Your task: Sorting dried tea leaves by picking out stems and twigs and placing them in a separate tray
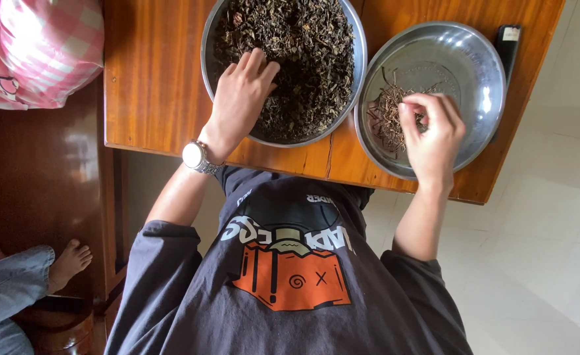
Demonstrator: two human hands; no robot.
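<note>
I am sitting at a brown wooden table point(151, 79) with two shiny metal bowls in front of me. The big bowl point(205, 49), at the top middle of the frame, is heaped with dark dried leaves point(303, 52). My left hand point(240, 95) is lying on those leaves with its fingers loosely spread and digging in a little; I cannot tell if it is pinching anything.

The second bowl point(474, 59) is at the upper right. Only a small pile of thin brown sticks point(385, 118) is lying in it, on its left side. My right hand point(434, 135) is hanging over that pile with its fingertips pinched close together, and I think they are holding a tiny stick or two.

So the picking looks far from done: the sticks are few and most of that bowl is bare, while the leaf pile is big.

A pink checked bag point(40, 46) is in the upper left, and somebody's bare foot point(69, 260) is at the lower left.
</note>
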